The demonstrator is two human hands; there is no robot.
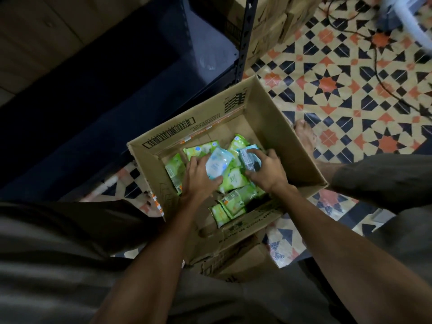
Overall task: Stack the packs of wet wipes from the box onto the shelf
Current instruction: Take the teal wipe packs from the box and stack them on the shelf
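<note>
An open cardboard box (275,127) stands on the floor between my legs. Several green packs of wet wipes (235,181) lie loose inside it. My left hand (198,178) is down in the box, closed around a light blue pack (218,163). Just to its right, my right hand (266,171) grips another blue pack (249,157), seen edge-on. The dark metal shelf (93,108) runs along the left of the box, its surface in shadow.
A black perforated shelf post (244,43) rises at the box's far corner. More cardboard boxes (271,26) stand behind it. A black cable (378,73) crosses the patterned floor on the right. My bare foot (305,136) rests by the box's right wall.
</note>
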